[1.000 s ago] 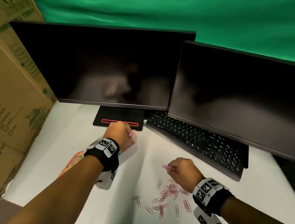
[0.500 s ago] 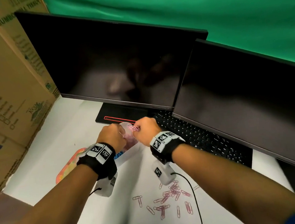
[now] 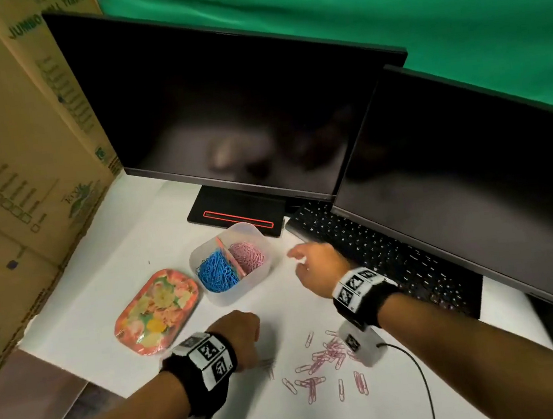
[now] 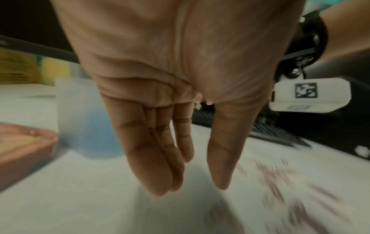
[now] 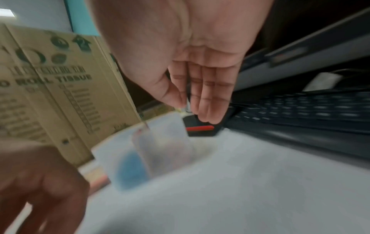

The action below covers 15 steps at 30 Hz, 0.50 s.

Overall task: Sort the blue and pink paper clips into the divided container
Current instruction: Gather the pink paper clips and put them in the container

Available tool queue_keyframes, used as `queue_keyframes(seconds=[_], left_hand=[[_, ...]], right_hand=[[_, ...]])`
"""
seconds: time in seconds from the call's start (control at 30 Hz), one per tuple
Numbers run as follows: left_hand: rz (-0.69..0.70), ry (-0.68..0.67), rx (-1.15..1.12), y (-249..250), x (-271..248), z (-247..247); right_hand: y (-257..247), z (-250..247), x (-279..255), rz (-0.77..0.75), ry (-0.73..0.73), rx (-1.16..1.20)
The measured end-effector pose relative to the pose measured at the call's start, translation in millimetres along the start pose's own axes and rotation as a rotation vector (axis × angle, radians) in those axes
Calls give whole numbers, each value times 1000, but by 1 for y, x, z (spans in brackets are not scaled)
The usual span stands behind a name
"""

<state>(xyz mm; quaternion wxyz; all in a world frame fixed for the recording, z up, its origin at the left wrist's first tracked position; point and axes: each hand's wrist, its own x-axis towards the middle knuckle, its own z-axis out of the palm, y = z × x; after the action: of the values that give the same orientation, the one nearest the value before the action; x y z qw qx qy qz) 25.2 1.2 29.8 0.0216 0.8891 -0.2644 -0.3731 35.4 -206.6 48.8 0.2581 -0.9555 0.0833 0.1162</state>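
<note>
While two dark monitors (image 3: 229, 111) are standing at the back of the white table (image 3: 102, 263), the divided container (image 3: 258, 242) is sitting just ahead of the left hand (image 3: 241, 337) and left of the right hand (image 3: 316, 266), blue clips (image 3: 217, 274) lying left of its divider, pink clips (image 3: 248, 257) right. Both hands are hovering empty, fingers relaxed. Loose pink clips (image 3: 323, 362) are lying scattered between the wrists.
</note>
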Motion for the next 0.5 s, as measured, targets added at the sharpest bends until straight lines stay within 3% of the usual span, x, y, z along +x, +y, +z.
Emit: queue_keyframes(seconds=[0.2, 0.37, 0.5], left_hand=[[101, -4, 73, 17, 3, 38], [191, 27, -10, 38, 15, 50], [259, 27, -12, 65, 23, 53]], right_hand=[[86, 35, -71, 191, -166, -140], [86, 60, -104, 46, -124, -152], [79, 73, -122, -118, -196, -79]])
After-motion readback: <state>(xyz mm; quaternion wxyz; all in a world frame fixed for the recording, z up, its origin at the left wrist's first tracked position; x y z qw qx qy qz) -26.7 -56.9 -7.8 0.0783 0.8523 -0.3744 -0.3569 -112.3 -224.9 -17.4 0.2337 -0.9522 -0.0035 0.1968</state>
